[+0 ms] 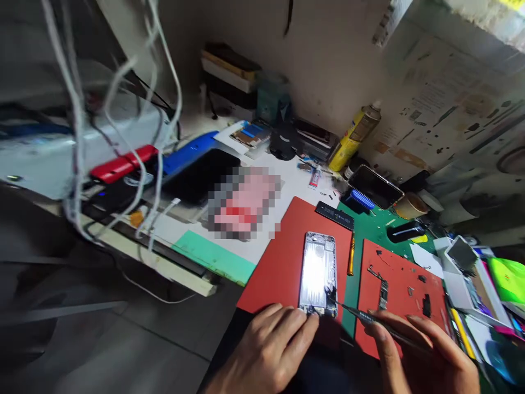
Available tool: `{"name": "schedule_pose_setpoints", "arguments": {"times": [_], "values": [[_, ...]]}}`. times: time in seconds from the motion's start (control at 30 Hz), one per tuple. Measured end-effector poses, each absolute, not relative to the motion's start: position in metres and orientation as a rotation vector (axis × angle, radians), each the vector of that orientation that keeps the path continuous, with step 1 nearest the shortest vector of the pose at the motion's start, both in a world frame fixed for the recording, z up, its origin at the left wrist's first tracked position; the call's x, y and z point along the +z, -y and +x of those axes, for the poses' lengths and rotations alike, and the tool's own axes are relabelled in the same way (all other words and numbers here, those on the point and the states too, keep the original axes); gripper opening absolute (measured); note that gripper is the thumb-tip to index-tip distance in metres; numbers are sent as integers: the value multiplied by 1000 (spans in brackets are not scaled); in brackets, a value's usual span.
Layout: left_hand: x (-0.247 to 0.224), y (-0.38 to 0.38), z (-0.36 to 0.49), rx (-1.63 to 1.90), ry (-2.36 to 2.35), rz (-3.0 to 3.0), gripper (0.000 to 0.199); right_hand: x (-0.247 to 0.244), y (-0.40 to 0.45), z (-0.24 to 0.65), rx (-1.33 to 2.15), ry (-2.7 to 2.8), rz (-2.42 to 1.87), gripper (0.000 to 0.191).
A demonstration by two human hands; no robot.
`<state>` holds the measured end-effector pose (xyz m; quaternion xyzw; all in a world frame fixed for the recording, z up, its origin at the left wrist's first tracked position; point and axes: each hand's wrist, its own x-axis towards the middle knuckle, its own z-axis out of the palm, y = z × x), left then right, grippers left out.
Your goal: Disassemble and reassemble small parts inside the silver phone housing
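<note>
A silver phone frame (315, 271) lies brightly lit on a red mat (283, 246). My left hand (273, 342) rests at its lower end, fingertips bent against the edge. Between the fingers of my right hand (414, 342) are dark tweezers (365, 316), whose tip reaches the frame's lower right part beside a black piece. A black battery (334, 215) lies above the frame, and an orange screwdriver (351, 254) stands out to its right. Small parts and a circuit board (383, 293) are spread on a second red mat (369, 345).
White cables (153, 137) hang at the left over the table edge. A dark phone (205, 175) lies behind them. A yellow spray can (355, 137) leans near the wall. White boxes (471, 279) stand at the right.
</note>
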<state>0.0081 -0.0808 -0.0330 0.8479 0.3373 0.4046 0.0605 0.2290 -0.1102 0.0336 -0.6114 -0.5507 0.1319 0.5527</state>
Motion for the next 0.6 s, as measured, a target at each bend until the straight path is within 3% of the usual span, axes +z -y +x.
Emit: {"name": "schedule_pose_setpoints", "arguments": {"times": [0.23, 0.6], "values": [[-36, 75, 11, 1253, -962, 2569, 33, 39, 109, 223, 41, 1643, -1439, 52], [-32, 80, 22, 1343, -1045, 2623, 25, 37, 120, 210, -104, 1621, -1671, 32]]}}
